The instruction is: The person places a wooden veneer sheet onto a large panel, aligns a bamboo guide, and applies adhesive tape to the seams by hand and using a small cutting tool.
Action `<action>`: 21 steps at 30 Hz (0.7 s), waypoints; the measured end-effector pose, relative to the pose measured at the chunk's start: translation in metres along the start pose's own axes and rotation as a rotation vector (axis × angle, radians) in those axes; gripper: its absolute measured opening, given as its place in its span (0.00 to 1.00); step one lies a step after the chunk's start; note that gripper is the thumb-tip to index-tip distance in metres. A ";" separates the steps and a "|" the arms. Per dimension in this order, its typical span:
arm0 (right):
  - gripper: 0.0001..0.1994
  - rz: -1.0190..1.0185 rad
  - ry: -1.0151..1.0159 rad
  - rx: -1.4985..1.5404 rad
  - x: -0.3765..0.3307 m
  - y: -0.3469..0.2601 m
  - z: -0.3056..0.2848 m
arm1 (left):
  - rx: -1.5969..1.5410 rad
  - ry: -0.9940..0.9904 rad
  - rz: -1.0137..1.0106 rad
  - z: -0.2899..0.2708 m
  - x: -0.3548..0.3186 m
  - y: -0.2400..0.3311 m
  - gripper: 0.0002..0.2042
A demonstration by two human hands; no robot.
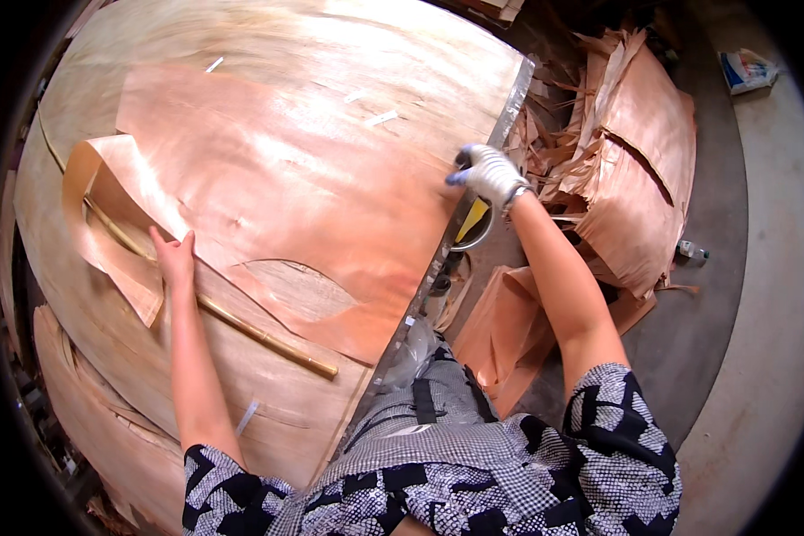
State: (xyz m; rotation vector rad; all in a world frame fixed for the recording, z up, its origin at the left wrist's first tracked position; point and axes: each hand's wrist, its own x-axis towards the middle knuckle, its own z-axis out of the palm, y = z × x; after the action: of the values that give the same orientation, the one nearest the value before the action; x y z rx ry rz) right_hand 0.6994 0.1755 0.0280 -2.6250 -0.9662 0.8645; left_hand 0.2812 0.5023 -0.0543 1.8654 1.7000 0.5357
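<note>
A large sheet of reddish wood veneer (304, 188) lies on a paler stack of veneer (330, 45), with an oval hole near its front edge. At its left, a veneer strip (107, 170) bends up and curls over. My bare left hand (177, 257) is at this strip, thumb and forefinger spread apart; its other fingers are hidden. A bamboo stick (268, 339) runs beneath the hand and the curl. My right hand (491, 174), in a white glove with bluish fingertips, is over the stack's right edge. Its fingers are bent around something dark that I cannot make out.
A metal-coloured strip (511, 103) lines the stack's right edge. Beside it a round ring holds a yellow piece (472, 219). Torn veneer (643, 179) is heaped on the floor at right, near a plastic bottle (692, 251). A blue-and-white package (747, 71) lies farther off.
</note>
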 end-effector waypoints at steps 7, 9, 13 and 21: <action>0.08 -0.368 0.477 0.310 -0.034 -0.068 -0.004 | 0.059 0.058 0.626 0.022 0.023 0.055 0.22; 0.09 -0.445 0.088 0.466 -0.054 -0.136 0.029 | -0.029 -0.179 0.765 0.051 0.034 0.088 0.22; 0.10 -0.085 -0.149 0.544 -0.039 -0.148 0.121 | 0.372 -0.087 0.821 0.076 0.074 0.097 0.23; 0.11 -0.570 -0.013 -0.168 0.046 -0.255 0.135 | 0.372 0.101 0.651 0.056 0.149 0.053 0.20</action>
State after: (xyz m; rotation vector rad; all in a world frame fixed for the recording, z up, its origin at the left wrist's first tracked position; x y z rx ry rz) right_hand 0.5144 0.3994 -0.0043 -2.2562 -1.7329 0.6749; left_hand 0.3750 0.6402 -0.0743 2.7242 1.2818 0.5914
